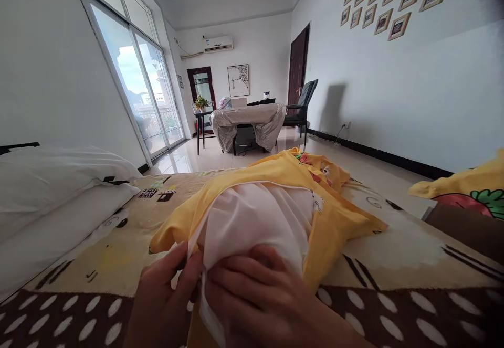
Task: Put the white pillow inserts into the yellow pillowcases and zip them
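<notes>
A yellow pillowcase (334,222) with a printed cartoon pattern lies on the bed, its mouth facing me. Inside that opening bulges a white pillow (260,219), partly covered by the yellow cloth. My left hand (169,285) pinches the left edge of the pillowcase opening between thumb and fingers. Against the near part of the white pillow, my right hand (255,295) presses with curled fingers, gripping its fabric. The fingertips of my right hand are partly hidden in the folds.
White pillows (59,196) are stacked at the left on the patterned blanket (129,253). Another yellow printed cloth (472,190) rests over a brown box (464,230) at the right. Beyond the bed stand a covered table (248,114) and a black chair (301,109).
</notes>
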Demonstrator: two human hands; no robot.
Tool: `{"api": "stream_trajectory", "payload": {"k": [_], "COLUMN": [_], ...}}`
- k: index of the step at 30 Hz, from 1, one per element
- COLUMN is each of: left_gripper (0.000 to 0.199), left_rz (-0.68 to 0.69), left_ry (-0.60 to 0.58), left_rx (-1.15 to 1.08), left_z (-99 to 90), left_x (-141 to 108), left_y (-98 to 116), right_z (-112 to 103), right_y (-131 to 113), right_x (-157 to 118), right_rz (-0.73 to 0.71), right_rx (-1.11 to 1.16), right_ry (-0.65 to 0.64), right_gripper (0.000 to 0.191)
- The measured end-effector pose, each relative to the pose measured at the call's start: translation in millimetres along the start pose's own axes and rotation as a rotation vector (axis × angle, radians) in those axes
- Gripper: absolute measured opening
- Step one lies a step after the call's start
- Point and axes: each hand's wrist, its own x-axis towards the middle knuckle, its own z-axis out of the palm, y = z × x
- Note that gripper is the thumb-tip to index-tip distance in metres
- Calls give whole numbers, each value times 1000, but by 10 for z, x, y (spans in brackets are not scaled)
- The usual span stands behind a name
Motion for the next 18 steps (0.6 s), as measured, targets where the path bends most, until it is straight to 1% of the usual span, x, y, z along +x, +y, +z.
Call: {"api": "stream_trajectory", "payload": {"k": [3,4,6,8,11,12,13,15,18], "left_gripper": [34,34,36,39,40,40,40,41,39], "left_rz": [-75,-72,-16,32,25,15,14,20,-12], "left_ry": [15,-1,-50,-103,-191,-210,-222,-219,-185], "left_rx": [-53,-65,-72,-62,-60,-68,-78,-97,-146], "left_z": [4,2,-5,-13,-17,-16,-14,-11,-17], "left_x": [-17,-10,15,37,34,25,14,-9,-39], "left_y": [18,0,-58,-114,-132,-118,-98,-48,23], "right_z": [-6,-3,-1,-13,-60,-76,-89,-104,-102], "right_y": [46,74,150,245,358,370,366,312,180], "right_x": [26,34,48,54,59,64,73,106,187], "right_rz": [132,185,266,237,42,-1,-11,31,88], "right_rx": [126,170,247,333,530,578,598,542,339], "right_ry": [-109,-145,-209,-278,-412,-439,-451,-447,-459], "right_gripper": [36,36,36,38,39,39,38,36,27]}}
